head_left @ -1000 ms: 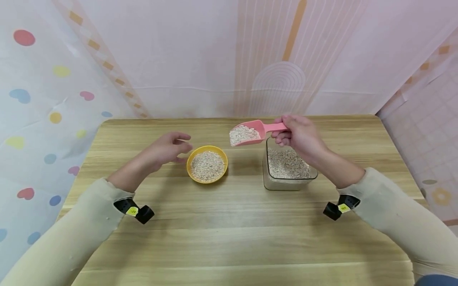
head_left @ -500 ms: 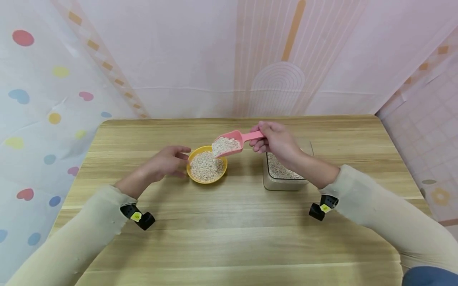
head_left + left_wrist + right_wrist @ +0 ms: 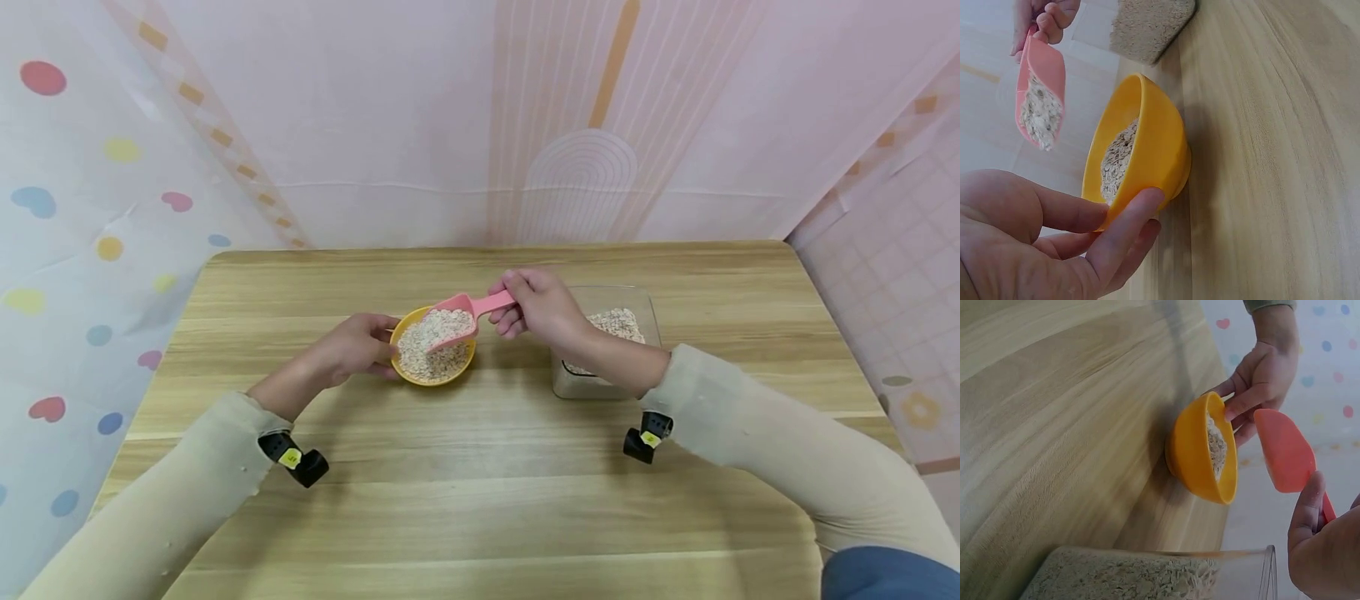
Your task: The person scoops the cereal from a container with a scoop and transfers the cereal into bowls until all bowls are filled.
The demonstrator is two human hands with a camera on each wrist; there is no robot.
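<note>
We find the right hand [image 3: 540, 307] gripping the handle of a pink scoop [image 3: 459, 318], fingers curled round it. The scoop's long axis runs from that hand leftward and slightly downward, its mouth tipped over the yellow bowl [image 3: 433, 377]. In the left wrist view the scoop [image 3: 1040, 94] carries oats and hangs just above the bowl [image 3: 1154, 147], apart from its rim. The bowl stands on the wooden counter [image 3: 480, 483] and already holds oats.

We note the left hand [image 3: 358, 348] at the bowl's left side; thumb and fingers [image 3: 1124, 231] curl against its outer wall and rim, holding it. The right wrist view confirms that grip on the bowl [image 3: 1197, 456], with the scoop [image 3: 1285, 450] on the near side of it.

The clear container [image 3: 645, 312] of oats stands on the counter to the right of the bowl, partly behind the right forearm. The bowl lies between the two hands: the left touches it, the right reaches it only through the scoop.
</note>
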